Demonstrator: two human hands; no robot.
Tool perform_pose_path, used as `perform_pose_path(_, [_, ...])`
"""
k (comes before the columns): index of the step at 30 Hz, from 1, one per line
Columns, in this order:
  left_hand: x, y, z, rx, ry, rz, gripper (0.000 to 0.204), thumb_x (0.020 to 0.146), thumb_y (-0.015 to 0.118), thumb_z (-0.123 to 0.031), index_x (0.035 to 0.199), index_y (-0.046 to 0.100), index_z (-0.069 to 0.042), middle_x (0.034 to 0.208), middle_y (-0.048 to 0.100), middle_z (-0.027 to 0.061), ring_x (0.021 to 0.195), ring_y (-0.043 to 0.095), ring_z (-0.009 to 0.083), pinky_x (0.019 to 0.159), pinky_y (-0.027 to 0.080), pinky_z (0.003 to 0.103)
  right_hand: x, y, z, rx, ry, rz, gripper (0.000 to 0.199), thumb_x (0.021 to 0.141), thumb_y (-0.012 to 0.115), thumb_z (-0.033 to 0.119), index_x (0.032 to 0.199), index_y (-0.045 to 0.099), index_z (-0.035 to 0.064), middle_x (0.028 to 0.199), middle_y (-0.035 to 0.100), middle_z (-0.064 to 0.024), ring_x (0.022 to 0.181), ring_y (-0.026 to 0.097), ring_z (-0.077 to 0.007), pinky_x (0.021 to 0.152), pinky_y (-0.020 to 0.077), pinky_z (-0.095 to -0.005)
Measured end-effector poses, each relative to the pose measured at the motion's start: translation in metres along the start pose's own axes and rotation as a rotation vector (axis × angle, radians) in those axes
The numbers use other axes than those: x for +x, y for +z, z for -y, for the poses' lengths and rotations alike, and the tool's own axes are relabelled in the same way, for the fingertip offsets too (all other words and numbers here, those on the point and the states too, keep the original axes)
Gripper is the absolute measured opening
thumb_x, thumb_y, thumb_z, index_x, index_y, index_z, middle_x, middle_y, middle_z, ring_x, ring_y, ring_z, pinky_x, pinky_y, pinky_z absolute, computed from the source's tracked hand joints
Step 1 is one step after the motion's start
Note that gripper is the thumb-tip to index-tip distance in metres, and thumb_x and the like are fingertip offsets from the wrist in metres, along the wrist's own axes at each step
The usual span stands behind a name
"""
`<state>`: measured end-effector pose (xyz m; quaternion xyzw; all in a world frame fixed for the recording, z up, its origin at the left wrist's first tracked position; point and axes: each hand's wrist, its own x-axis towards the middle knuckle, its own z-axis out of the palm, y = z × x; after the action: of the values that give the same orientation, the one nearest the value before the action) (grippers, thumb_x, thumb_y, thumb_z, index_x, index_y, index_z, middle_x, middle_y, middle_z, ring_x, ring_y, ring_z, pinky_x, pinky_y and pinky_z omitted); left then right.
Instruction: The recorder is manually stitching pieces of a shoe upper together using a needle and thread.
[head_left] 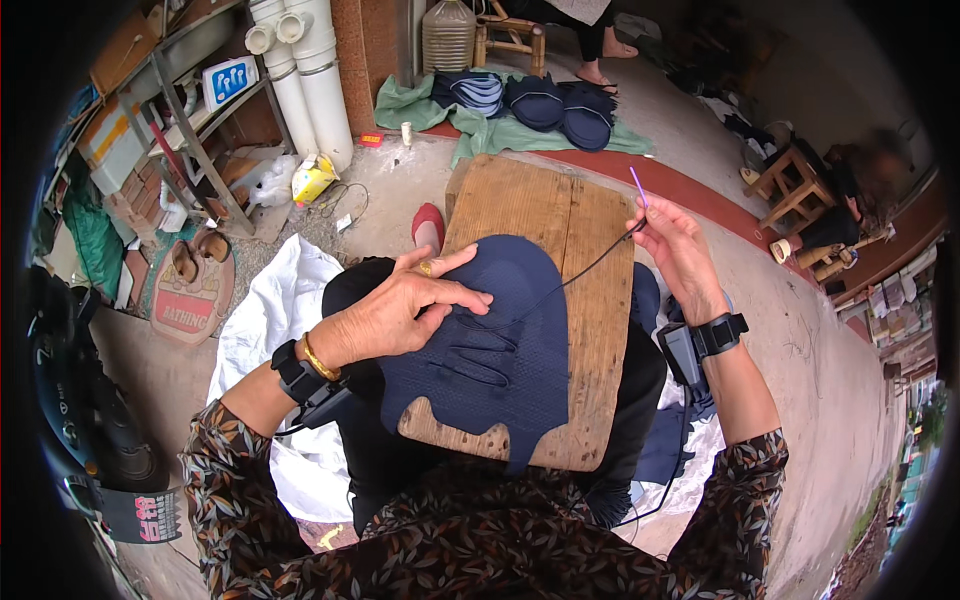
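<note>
A flat navy textile piece [535, 385], cut like a shoe upper, lies on a wooden board [595, 340] over my lap. Across its middle zigzags a thin dark cord [590, 268], whose free length runs taut up to the right. My left hand [395, 305] rests on the piece's upper left with fingers spread, pressing it lightly. Off the board's far right side, my right hand [672, 240] pinches the cord near its end. A thin purple tip [638, 187] sticks up beyond those fingers. Both wrists wear black straps with small devices.
Stacked navy pieces [560, 108] lie on a green cloth [400, 110] at the back. White sheeting [285, 340] spreads at my left. Shelving [205, 125] and white pipes [318, 80] stand back left, a dark scooter [90, 390] at far left. Bamboo stools [790, 185] and other people are behind.
</note>
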<state>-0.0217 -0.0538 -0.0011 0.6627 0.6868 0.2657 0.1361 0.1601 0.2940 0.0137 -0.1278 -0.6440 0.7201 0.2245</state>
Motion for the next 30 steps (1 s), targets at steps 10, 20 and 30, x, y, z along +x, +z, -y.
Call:
perform_pose_path(10, [-0.002,0.027,-0.005,-0.422,-0.075,-0.29,0.02,0.087,0.072,-0.001,0.106,0.075,-0.007,0.113,0.076,0.0032,0.142,0.048,0.0308,0.113,0.043,0.045,-0.036,0.035,0.014,-0.441,-0.283,0.011,0.014,0.096,0.07,0.008,0.107,0.072,0.0003,0.097,0.067,-0.0021,0.086,0.064,-0.0115,0.078,0.0525,-0.0259])
perform_pose_path(20, [-0.006,0.037,0.002,-0.428,-0.003,-0.316,0.025,0.082,0.083,-0.009,0.104,0.073,-0.008,0.112,0.074,0.004,0.139,0.05,0.0303,0.115,0.038,0.045,-0.104,0.105,0.024,-0.929,-0.228,0.396,0.018,0.085,0.076,0.0,0.102,0.075,0.001,0.083,0.066,-0.011,0.077,0.066,-0.0208,0.067,0.0509,-0.031])
perform_pose_path(30, [-0.024,0.046,-0.016,-0.139,-0.078,-0.279,0.054,0.08,0.087,-0.03,0.128,0.066,-0.017,0.134,0.064,0.0023,0.15,0.037,0.0283,0.123,0.012,0.055,-0.113,0.107,0.005,-0.712,-0.029,0.218,0.012,0.089,0.075,0.002,0.101,0.075,0.0012,0.086,0.071,-0.0068,0.075,0.065,-0.0106,0.065,0.0512,-0.0264])
